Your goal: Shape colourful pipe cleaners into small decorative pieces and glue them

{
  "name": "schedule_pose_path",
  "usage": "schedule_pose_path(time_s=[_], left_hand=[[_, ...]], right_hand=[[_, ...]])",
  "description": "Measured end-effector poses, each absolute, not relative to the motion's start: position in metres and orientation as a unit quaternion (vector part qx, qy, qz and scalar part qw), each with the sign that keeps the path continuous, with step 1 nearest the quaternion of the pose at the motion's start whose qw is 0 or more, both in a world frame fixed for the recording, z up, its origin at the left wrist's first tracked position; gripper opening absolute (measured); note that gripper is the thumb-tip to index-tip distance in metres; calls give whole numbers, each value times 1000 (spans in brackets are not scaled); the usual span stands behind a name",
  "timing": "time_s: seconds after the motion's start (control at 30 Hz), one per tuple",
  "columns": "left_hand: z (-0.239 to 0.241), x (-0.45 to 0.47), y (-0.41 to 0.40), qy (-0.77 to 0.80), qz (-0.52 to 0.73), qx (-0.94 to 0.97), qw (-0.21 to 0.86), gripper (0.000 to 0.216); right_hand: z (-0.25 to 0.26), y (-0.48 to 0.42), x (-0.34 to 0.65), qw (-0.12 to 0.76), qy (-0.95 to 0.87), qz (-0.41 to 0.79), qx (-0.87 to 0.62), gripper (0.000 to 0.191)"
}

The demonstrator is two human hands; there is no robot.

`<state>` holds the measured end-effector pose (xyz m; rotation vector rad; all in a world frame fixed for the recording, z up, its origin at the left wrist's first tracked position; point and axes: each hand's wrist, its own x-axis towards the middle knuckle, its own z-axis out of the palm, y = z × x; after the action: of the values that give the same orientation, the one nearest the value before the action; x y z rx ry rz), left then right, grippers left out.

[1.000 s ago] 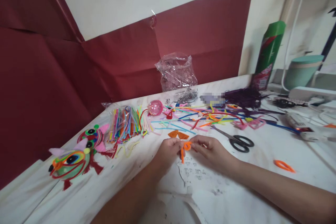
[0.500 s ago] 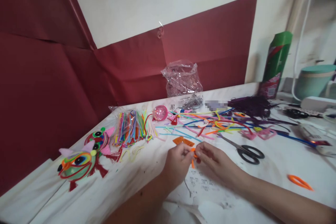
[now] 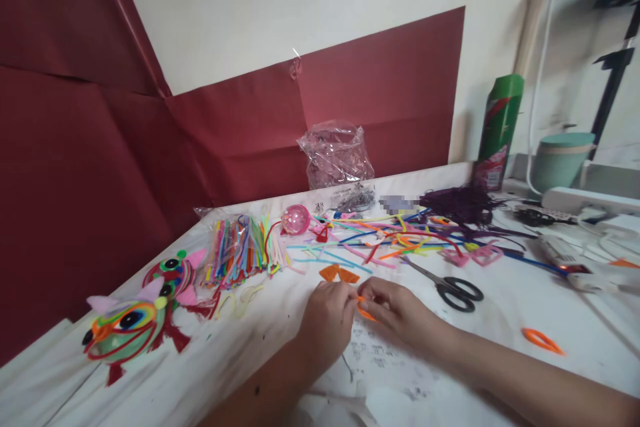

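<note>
- White table (image 3: 505,340) against a red-papered wall (image 3: 75,180); near side, centre
- Left hand (image 3: 325,317) and right hand (image 3: 403,312) meet fingertip to fingertip; both pinch one piece
- Orange pipe cleaner (image 3: 365,311) between them; long axis across, hand to hand; equally near both

small orange pipe cleaner piece (image 3: 365,311), bent, pinched between fingertips.

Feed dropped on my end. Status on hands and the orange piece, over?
Both pinching: left hand, right hand, on orange pipe cleaner. Nearby scissors lie apart, to the right.
</note>
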<state>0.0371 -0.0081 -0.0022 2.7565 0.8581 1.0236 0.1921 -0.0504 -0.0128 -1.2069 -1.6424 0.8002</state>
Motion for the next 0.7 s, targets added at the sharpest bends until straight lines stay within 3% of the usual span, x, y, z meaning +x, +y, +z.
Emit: schedule_pose_path(time_s=[0.2,0.43,0.53,0.7], left_hand=[[7,31,6,253,341,901,-86,23],[13,29,10,223,359,892,-158,22],[11,30,8,210,349,894,-186,23],[10,30,8,236,366,883,-176,22]], right_hand=[[8,-51,206,383,-724,280,-500,23],[11,-44,211,510,-607,460,-400,30],[8,-45,205,470,-568,563,-373,36],[3,-45,202,481,-536,555,-417,35]])
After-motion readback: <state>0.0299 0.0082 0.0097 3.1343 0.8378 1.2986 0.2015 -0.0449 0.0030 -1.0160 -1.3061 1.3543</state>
